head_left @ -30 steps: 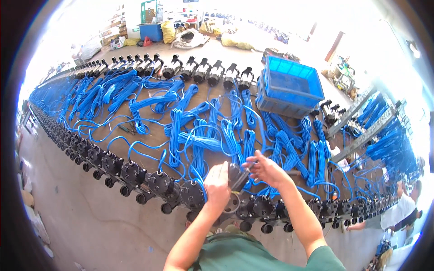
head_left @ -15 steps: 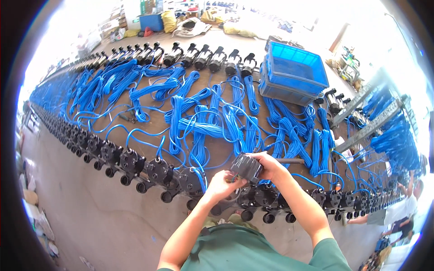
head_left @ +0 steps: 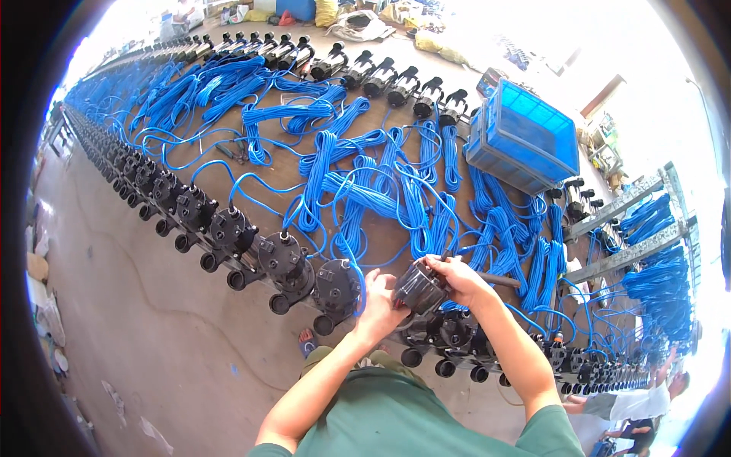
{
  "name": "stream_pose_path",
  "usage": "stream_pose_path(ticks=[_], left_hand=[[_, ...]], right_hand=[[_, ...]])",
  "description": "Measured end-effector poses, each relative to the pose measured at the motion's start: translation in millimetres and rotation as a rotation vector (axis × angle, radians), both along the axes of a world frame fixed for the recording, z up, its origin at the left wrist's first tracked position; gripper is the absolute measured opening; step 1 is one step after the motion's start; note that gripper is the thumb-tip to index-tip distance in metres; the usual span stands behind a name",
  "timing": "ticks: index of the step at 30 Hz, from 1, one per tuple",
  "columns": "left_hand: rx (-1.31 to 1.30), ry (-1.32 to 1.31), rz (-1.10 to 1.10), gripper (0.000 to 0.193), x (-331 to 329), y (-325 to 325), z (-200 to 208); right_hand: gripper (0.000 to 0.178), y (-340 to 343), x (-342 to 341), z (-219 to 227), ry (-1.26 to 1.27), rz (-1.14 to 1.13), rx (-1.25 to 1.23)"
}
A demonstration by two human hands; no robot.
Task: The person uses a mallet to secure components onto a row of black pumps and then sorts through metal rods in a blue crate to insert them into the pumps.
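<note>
A black, ribbed, cup-shaped cover [head_left: 421, 288] is held above the near row of units, tilted in front of me. My right hand [head_left: 459, 280] grips its upper right side with bent fingers. My left hand [head_left: 378, 305] is closed at its lower left edge, thumb and fingertips against the rim; the cover's inside is hidden. Just left of that hand is a black pump-like unit [head_left: 336, 289] with a blue cable rising from its round top. Below the cover, more black units [head_left: 453, 327] are partly hidden by my hands and arms.
Bundled blue cables [head_left: 365, 198] cover much of the brown tabletop [head_left: 293, 255]. Stacked blue crates [head_left: 525, 137] stand at the far right of the table. Metal rails [head_left: 620, 263] with hanging blue cable are farther right. A dark bar [head_left: 499, 279] lies near my right hand. Another person [head_left: 643, 400] is at lower right.
The cover has tipped over more onto its side. My left hand has risen from thin wires beneath it to its left edge. The whole view has shifted and turned.
</note>
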State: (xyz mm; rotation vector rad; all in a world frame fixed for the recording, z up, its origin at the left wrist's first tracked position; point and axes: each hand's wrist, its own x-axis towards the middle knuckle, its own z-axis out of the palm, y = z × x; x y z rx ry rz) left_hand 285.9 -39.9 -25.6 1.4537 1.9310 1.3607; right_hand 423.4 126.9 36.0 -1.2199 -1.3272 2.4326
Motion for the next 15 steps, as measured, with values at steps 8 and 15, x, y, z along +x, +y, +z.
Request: stream_pose_path(ticks=[8,15], left_hand=[[0.021,0.065,-0.199,0.060,-13,-28,-3],[-0.025,-0.407,-0.214,0.078,-12,-63,16]], right_hand=[[0.027,-32,-4,-21,-0.076,-0.241,0.203],[0.030,-28,0,-17,-0.077,-0.324,0.302]])
